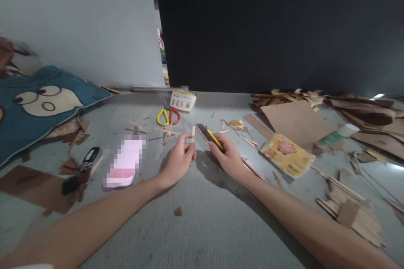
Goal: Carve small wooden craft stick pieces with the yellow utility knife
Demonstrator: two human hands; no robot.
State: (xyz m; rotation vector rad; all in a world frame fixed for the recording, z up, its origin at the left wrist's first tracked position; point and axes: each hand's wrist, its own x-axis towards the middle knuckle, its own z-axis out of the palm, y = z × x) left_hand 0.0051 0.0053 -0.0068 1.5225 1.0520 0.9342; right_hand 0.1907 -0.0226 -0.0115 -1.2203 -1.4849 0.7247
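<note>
My left hand (179,160) pinches a short wooden stick (193,133) and holds it upright just above the grey floor. My right hand (227,159) is closed around a yellow and black utility knife (209,135), whose tip points up and left, close to the stick. The two hands are a few centimetres apart at the middle of the view.
Scissors (168,115) with yellow and red handles and a small packet (183,100) lie beyond the hands. A blurred pink object (125,162) and keys (81,171) sit left. Cardboard sheets (295,120), a yellow pouch (286,154) and wooden stick piles (352,214) lie right. A blue cushion (38,103) is far left.
</note>
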